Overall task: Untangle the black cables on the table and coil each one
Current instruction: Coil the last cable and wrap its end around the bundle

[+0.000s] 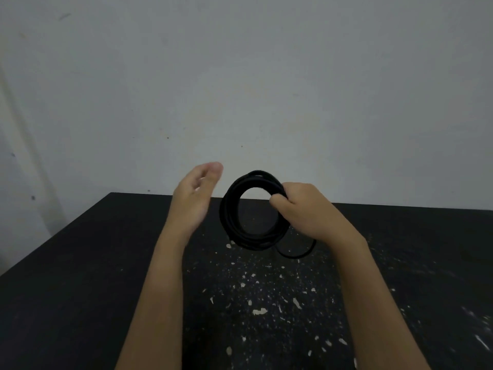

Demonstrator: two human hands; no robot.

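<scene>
Fingers of the right hand (304,209) curl around a round coil of black cable (252,210), held upright above the far edge of the black paint-flecked table (80,276). The left hand (193,200) is just beside the coil with fingers relaxed, holding nothing. One loose cable end (296,253) hangs under the coil.

Nothing legible shows. The coiled black cable (229,212) carries no print that can be made out. The black table (80,289) shows only pale flecks and scuffs, none forming letters or digits. The wall (240,76) behind it bears a few faint marks and specks, no sign or label.
</scene>
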